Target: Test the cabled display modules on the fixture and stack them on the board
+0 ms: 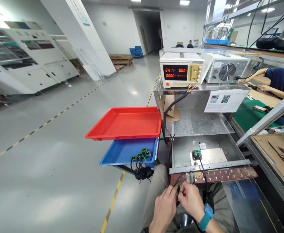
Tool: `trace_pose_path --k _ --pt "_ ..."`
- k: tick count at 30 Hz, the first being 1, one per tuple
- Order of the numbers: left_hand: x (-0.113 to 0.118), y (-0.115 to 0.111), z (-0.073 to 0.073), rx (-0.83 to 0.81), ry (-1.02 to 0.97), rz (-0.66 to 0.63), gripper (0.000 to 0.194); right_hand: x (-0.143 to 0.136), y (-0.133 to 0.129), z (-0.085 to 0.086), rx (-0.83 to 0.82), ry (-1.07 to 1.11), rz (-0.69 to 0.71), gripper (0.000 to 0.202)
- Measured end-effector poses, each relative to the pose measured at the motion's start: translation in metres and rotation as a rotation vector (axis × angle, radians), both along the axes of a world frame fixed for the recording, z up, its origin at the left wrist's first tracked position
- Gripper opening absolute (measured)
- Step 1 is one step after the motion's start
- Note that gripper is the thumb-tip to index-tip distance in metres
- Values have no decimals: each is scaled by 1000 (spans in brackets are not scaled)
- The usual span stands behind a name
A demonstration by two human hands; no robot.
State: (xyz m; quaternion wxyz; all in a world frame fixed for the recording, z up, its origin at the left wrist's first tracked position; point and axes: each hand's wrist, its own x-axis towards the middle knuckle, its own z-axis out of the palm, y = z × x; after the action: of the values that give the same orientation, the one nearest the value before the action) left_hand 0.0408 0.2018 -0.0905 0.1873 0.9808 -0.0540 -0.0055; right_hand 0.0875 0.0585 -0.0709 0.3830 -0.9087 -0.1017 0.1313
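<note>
Left hand up against right hand, both pinching a small green part! Brown strip just on the far side, blue tray off left

A teal wristband with a brighter blue, boxy clasp circles the wrist behind the right fingers. Behind the left fingers a dark band is partly visible. Plain grey-khaki trousers, softly creased, cover the legs to either side.
</note>
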Motion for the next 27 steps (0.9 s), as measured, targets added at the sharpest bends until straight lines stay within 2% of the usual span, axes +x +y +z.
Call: trace_pose_path --k 7,10,16,27 --pt "14 -2 22 117 255 -82 47 0 0 -9 9 -19 -16 14" --pt "20 -3 27 150 317 -84 48 0 0 -15 28 -13 -29 15" --pt "25 -2 25 169 299 -102 42 -1 0 -23 32 -20 -41 16" --pt "25 0 19 186 304 -116 42 -2 0 -21 26 19 -50 16"
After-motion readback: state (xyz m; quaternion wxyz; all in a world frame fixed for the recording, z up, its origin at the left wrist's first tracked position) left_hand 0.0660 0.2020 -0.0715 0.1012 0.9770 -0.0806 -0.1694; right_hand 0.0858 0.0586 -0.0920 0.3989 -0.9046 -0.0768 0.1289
